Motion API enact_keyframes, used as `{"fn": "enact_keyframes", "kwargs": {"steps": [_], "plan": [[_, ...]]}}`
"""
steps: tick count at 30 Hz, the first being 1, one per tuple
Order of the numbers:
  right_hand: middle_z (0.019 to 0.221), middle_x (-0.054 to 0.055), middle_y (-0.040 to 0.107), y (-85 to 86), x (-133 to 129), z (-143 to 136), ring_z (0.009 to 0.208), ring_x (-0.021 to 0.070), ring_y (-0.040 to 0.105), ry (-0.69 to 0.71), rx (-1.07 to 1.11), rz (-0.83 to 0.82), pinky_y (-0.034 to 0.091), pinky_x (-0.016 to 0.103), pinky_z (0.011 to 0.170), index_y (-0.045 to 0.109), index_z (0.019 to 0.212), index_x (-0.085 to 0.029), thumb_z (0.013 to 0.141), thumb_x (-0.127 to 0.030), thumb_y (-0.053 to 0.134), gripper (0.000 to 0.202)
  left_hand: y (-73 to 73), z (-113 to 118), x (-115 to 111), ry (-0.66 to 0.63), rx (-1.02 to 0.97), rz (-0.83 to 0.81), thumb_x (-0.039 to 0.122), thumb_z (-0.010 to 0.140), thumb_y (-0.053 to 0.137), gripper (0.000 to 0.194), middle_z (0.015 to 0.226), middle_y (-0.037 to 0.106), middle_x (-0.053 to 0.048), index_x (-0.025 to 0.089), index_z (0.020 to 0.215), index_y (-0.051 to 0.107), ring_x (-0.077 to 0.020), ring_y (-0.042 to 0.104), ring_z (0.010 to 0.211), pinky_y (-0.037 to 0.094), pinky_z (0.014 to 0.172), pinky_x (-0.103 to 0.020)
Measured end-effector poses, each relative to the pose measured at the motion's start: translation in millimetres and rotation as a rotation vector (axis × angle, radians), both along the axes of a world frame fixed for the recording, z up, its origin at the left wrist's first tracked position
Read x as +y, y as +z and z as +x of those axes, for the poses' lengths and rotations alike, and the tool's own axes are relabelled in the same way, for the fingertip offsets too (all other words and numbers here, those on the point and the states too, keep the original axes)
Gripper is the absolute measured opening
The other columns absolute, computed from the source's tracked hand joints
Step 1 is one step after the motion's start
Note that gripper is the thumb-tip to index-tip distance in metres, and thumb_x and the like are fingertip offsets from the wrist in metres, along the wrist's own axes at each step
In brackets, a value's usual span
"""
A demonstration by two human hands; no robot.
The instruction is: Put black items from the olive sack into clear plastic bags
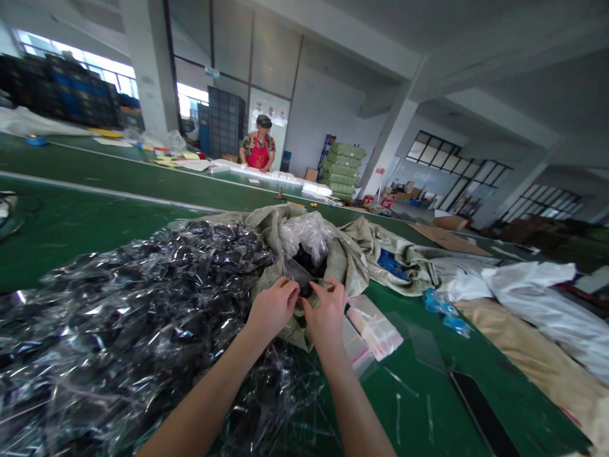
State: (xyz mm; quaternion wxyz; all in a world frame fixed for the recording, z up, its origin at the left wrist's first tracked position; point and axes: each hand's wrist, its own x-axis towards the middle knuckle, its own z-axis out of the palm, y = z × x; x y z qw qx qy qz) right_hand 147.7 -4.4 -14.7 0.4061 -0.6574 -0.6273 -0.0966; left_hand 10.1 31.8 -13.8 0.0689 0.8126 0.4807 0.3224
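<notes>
My left hand (pixel 276 306) and my right hand (pixel 328 310) are close together over the front edge of an open woven sack (pixel 349 257). Both hands pinch a small clear plastic bag (pixel 299 274) with something dark in it, the left at one side and the right at the other. Clear plastic and dark items show inside the sack's mouth. A large heap of dark items in clear bags (pixel 190 304) spreads to the left of my hands. Flat clear bags (pixel 373 327) lie just right of my right hand.
A phone (pixel 483 412) lies on the green table (pixel 413 387) at the lower right. Blue plastic pieces (pixel 447 311), a second sack (pixel 380 244) and white bags (pixel 547 298) are at the right. A person in a red apron (pixel 257 152) stands across the table.
</notes>
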Motion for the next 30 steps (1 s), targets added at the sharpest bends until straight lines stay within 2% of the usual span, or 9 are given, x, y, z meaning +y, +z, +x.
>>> {"fn": "enact_keyframes", "kwargs": {"steps": [2, 4, 8, 12, 16, 20, 24, 30], "plan": [[0.134, 0.017, 0.05, -2.8, 2.8, 2.2, 0.126, 0.0326, 0.047, 0.026, 0.033, 0.022, 0.041, 0.05, 0.104, 0.071, 0.108, -0.019, 0.075, -0.024, 0.075, 0.034, 0.1, -1.8, 1.7, -0.035, -0.056, 0.004, 0.026, 0.096, 0.043, 0.022, 0.1, 0.065, -0.005, 0.022, 0.096, 0.064, -0.0168, 0.065, 0.081, 0.048, 0.071, -0.027], [0.136, 0.017, 0.053, -5.6, 6.4, 5.2, 0.125, 0.0307, 0.05, 0.092, 0.12, -0.021, 0.044, 0.046, 0.103, 0.071, 0.108, -0.018, 0.076, -0.025, 0.073, 0.033, -0.2, -3.3, 3.7, -0.069, -0.113, 0.004, 0.025, 0.096, 0.042, 0.022, 0.1, 0.065, -0.005, 0.021, 0.096, 0.064, -0.0157, 0.064, 0.083, 0.049, 0.076, -0.027], [0.113, 0.011, 0.069, -8.0, 9.6, 6.8, 0.098, 0.0227, 0.066, 0.156, 0.236, -0.12, 0.053, 0.036, 0.088, 0.066, 0.117, -0.018, 0.081, -0.022, 0.064, 0.036, -3.5, -1.7, 6.4, -0.09, -0.15, -0.013, 0.025, 0.094, 0.045, 0.018, 0.096, 0.066, -0.006, 0.02, 0.095, 0.062, -0.0167, 0.064, 0.082, 0.049, 0.078, -0.028], [0.11, 0.01, 0.07, 0.9, 9.0, 4.3, 0.093, 0.0217, 0.066, 0.174, 0.131, -0.162, 0.053, 0.035, 0.087, 0.065, 0.119, -0.019, 0.081, -0.017, 0.058, 0.038, -8.5, 4.4, 8.1, -0.077, -0.173, -0.064, 0.025, 0.092, 0.044, 0.018, 0.086, 0.068, -0.008, 0.017, 0.09, 0.06, -0.0197, 0.064, 0.078, 0.049, 0.075, -0.031], [0.105, 0.006, 0.071, 13.3, 13.8, 9.3, 0.085, 0.0183, 0.068, 0.245, 0.146, -0.289, 0.054, 0.032, 0.083, 0.064, 0.114, -0.021, 0.077, -0.016, 0.061, 0.038, -12.7, 7.4, 15.3, -0.056, -0.27, -0.165, 0.026, 0.09, 0.046, 0.019, 0.085, 0.07, -0.008, 0.015, 0.09, 0.063, -0.0199, 0.065, 0.077, 0.047, 0.073, -0.03], [0.095, 0.003, 0.072, 18.1, 20.6, 17.1, 0.077, 0.016, 0.067, 0.179, 0.205, -0.305, 0.053, 0.03, 0.079, 0.056, 0.115, -0.02, 0.076, -0.011, 0.055, 0.04, -14.9, 11.6, 23.3, -0.011, -0.341, -0.292, 0.026, 0.087, 0.049, 0.02, 0.085, 0.071, -0.008, 0.014, 0.09, 0.066, -0.0185, 0.064, 0.077, 0.046, 0.071, -0.028], [0.085, 0.002, 0.072, 19.1, 27.5, 20.7, 0.08, 0.018, 0.068, 0.103, 0.207, -0.263, 0.05, 0.03, 0.079, 0.054, 0.117, -0.02, 0.079, -0.012, 0.052, 0.039, -13.9, 21.9, 25.0, -0.028, -0.328, -0.327, 0.025, 0.084, 0.051, 0.02, 0.081, 0.071, -0.006, 0.014, 0.084, 0.068, -0.0172, 0.063, 0.074, 0.044, 0.067, -0.025], [0.104, 0.009, 0.072, 15.4, 35.5, 33.5, 0.108, 0.0244, 0.064, -0.037, 0.298, -0.46, 0.044, 0.034, 0.094, 0.053, 0.125, -0.017, 0.081, -0.021, 0.058, 0.045, -20.6, 31.2, 27.5, 0.022, -0.289, -0.359, 0.025, 0.083, 0.051, 0.022, 0.081, 0.07, -0.009, 0.013, 0.083, 0.069, -0.0185, 0.062, 0.075, 0.042, 0.067, -0.026]]}}
